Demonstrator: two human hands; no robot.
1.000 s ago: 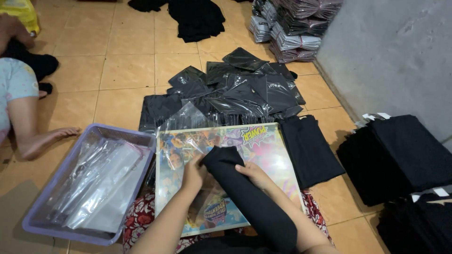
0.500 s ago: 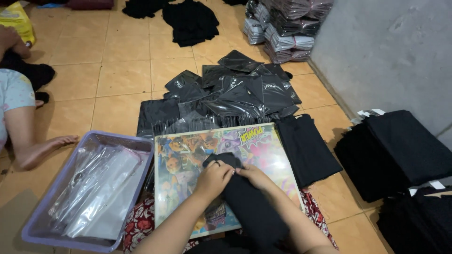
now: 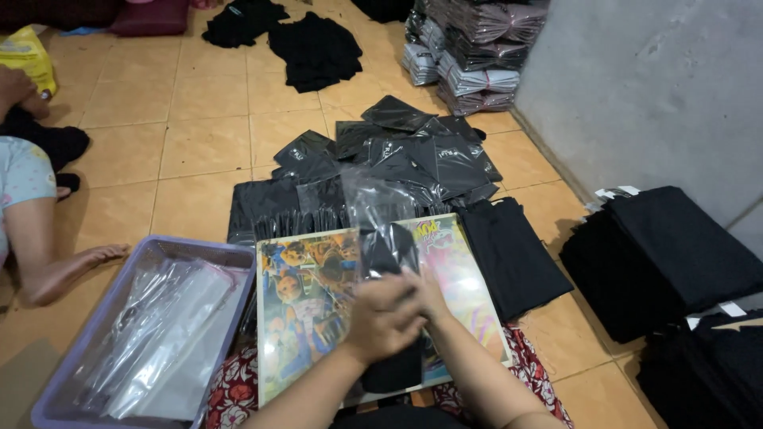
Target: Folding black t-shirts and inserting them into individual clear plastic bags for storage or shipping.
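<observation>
Tiled floor: hands (image 3: 389, 318) grip black cloth (image 3: 389, 254) (glossy sleeve (image 3: 373, 199)).

Since 1 s ago: clear plastic bag (image 3: 380, 208) now upright over folded black garment (image 3: 387, 253), opening toward 12 o'clock; prev. flat at 11. Left hand (image 3: 383, 318) shifted onto garment, covering right hand (image 3: 427, 292). Garment partly sleeved.

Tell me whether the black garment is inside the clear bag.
Partly in: the black garment shows through the clear bag; its lower end sticks out.
</observation>
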